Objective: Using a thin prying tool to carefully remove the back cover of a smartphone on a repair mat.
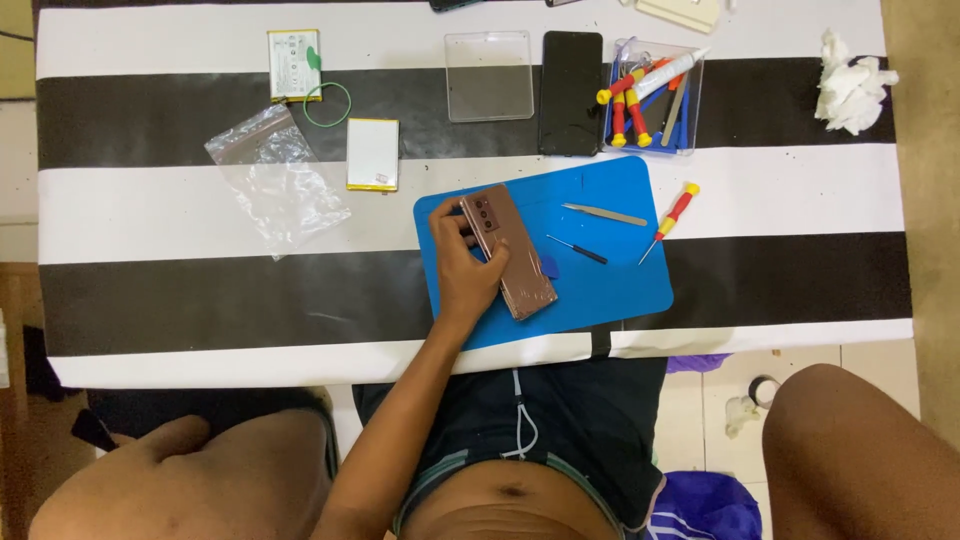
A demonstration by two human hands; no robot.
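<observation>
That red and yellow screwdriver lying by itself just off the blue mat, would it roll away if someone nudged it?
Probably a little. The red and yellow screwdriver has a round-looking handle and thin shaft, so a sideways nudge could roll it on the flat striped table. It looks small and stiff, likely light. Its slim metal tip would likely swing round in an arc rather than travel straight.

- Rectangular rubber work mat [610, 270]: bright blue.
- Slim metal-backed phone [510, 252]: bronze-pink.
- Cloth table cover [200, 200]: broad black and white stripes.
- Small plastic-handled screwdriver [672, 220]: red with yellow cap.

Head view, straight down, tabletop [200, 200] distance
</observation>
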